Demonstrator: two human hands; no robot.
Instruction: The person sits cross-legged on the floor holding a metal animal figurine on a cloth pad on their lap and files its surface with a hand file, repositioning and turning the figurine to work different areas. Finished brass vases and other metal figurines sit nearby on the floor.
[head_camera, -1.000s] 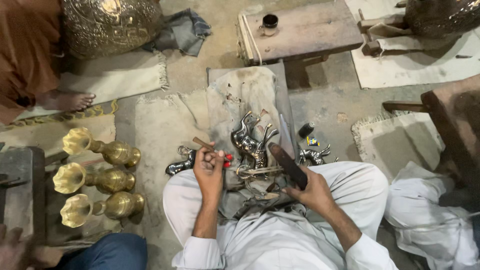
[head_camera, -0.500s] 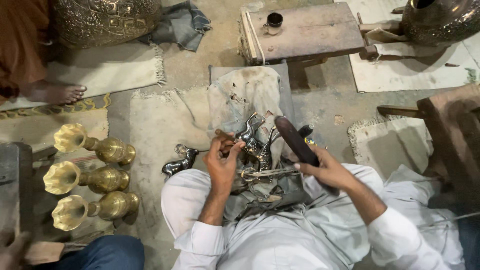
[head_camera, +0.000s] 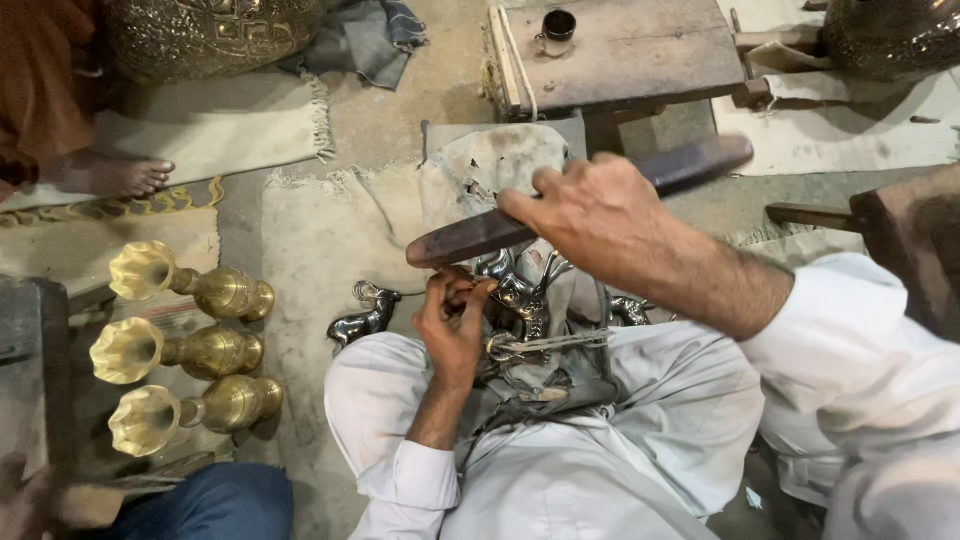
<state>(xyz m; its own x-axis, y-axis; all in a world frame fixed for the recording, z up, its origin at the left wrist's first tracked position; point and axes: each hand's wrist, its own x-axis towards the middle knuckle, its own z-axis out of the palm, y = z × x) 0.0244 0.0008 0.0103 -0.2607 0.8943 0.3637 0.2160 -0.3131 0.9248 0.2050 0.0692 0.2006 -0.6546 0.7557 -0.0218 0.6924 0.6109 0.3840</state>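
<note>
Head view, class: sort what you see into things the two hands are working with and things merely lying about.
In use:
right hand gripping a dark wooden bar
left hand pinching something too small to tell against a silvery metal figure

Lying about:
three brass vases
small silvery figure
dark cup on a wooden bench
grey cloth

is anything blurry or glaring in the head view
Head view: the right hand and its dark wooden bat-shaped mallet look slightly soft; the three fluted brass vases show bright glare; the near white sleeve is blurred; light is even.
</note>
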